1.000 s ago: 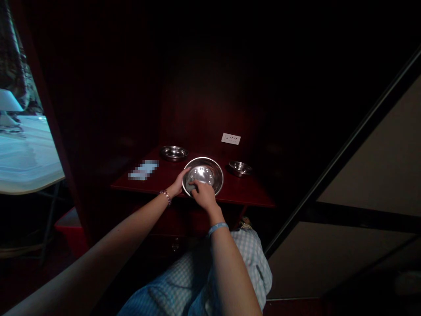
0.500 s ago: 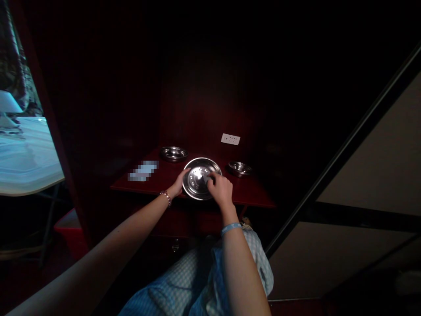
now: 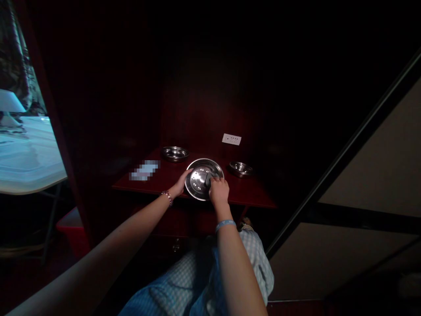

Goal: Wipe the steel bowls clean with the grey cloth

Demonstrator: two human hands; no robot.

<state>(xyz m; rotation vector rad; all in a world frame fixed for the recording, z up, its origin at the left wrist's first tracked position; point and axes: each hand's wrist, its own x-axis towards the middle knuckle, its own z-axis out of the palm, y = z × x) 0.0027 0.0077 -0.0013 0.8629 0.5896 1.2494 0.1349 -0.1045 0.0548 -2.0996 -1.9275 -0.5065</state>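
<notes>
A shiny round metal dish (image 3: 197, 175) is tilted towards me at the front of the dark red shelf (image 3: 253, 191). My left hand (image 3: 180, 184) grips its left rim, thumb over the edge. My right hand (image 3: 219, 191) is closed at the dish's right inner side, knuckles up. A small greyish patch shows by its fingertips; whether it is a held thing or a reflection I cannot tell. Behind to the left sits a second metal dish (image 3: 175, 153), and a smaller metal bowl (image 3: 240, 168) stands at the right.
A pixelated pale item (image 3: 145, 170) lies on the shelf's left. A white socket plate (image 3: 231, 139) is on the back wall. To the left are a pale table (image 3: 29, 158) with a lamp (image 3: 11, 103) and a red bin (image 3: 72, 226). A framed panel (image 3: 368, 175) slants at the right.
My right hand has shifted slightly left and turned, its fingers now pointing further into the dish. My left hand keeps its hold on the rim. The whole view has shifted a little.
</notes>
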